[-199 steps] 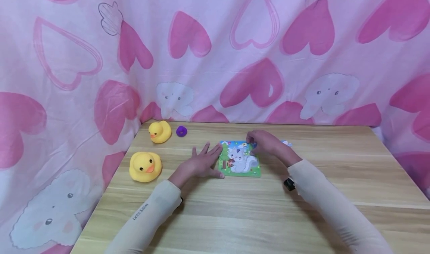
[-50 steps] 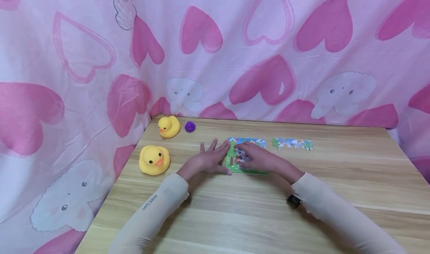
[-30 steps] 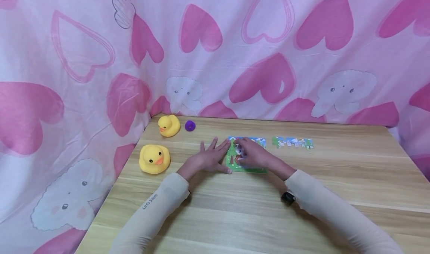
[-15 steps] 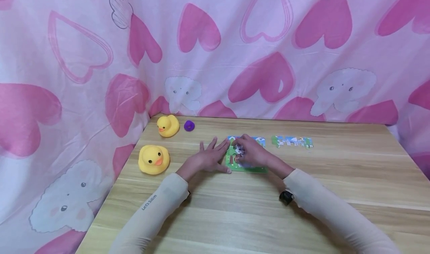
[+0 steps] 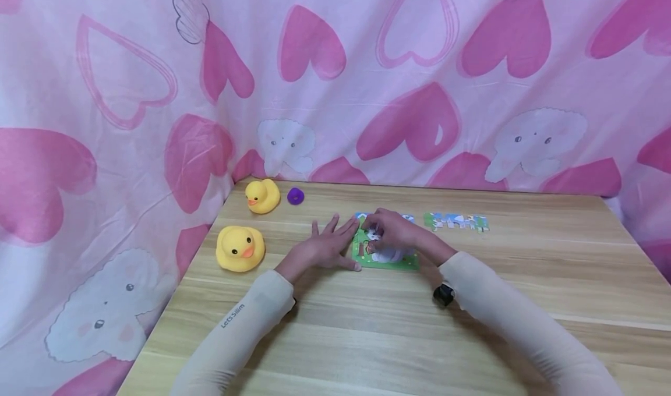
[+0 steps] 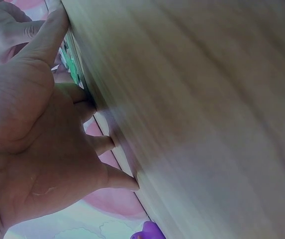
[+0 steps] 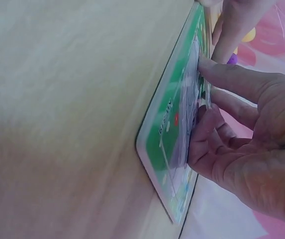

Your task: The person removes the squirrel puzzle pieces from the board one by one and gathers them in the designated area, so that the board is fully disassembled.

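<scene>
A jigsaw puzzle board (image 5: 392, 264) with a green border and a grey squirrel picture lies on the wooden table. My left hand (image 5: 324, 250) rests beside it with spread fingers, fingertips and thumb along the board's left edge. Over the middle of the picture is my right hand (image 5: 396, 230), thumb and fingers curled down. In the right wrist view, its fingertips pinch the thin raised edge of a puzzle piece (image 7: 208, 96) at the board's surface. Fingers hide most of that piece and the board's upper part.
Several loose puzzle pieces (image 5: 455, 220) lie in a row right of the board. Two yellow rubber ducks, a large one (image 5: 241, 249) and another (image 5: 263, 196), and a small purple duck (image 5: 296, 196) stand at the left. A pink heart-print curtain (image 5: 314, 105) hangs behind the table.
Since the earliest frame, my right hand has moved from the board's upper right corner to its middle. Lately it has shifted slightly up, uncovering the lower picture. My left hand stays put.
</scene>
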A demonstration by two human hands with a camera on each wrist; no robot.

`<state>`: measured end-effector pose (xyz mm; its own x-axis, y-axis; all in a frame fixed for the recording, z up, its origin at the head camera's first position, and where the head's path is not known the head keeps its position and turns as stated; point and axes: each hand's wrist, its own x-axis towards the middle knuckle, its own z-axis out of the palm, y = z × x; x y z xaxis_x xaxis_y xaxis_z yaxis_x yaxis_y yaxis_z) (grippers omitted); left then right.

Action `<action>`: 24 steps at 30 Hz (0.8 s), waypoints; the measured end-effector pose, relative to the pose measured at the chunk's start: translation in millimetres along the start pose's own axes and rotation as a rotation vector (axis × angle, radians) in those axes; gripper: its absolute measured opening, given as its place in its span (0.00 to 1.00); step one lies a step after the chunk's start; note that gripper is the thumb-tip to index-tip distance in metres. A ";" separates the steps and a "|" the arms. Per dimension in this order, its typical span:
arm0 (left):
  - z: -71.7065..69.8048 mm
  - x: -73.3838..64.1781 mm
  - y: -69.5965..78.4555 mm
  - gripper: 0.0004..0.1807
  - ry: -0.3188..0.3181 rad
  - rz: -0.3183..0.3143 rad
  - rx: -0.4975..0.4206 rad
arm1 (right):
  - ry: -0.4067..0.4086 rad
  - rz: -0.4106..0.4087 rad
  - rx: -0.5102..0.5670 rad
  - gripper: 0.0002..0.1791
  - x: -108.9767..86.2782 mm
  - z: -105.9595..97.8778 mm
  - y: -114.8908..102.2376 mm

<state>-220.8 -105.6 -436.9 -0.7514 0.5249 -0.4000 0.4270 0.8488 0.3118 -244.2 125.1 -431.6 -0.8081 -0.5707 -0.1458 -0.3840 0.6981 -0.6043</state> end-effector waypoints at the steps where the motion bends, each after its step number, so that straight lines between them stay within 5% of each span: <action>1: -0.2 0.3 0.3 0.62 0.003 0.002 0.000 | -0.002 0.004 -0.001 0.23 0.3 -0.6 0.6; 24: -1.8 -2.5 4.4 0.62 -0.003 -0.007 -0.013 | 0.089 -0.078 0.153 0.25 -19.1 -9.6 21.1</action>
<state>-218.0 -103.4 -433.0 -0.7525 0.5194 -0.4049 0.4152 0.8514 0.3204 -241.1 154.9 -434.0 -0.8175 -0.5753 -0.0275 -0.3804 0.5751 -0.7242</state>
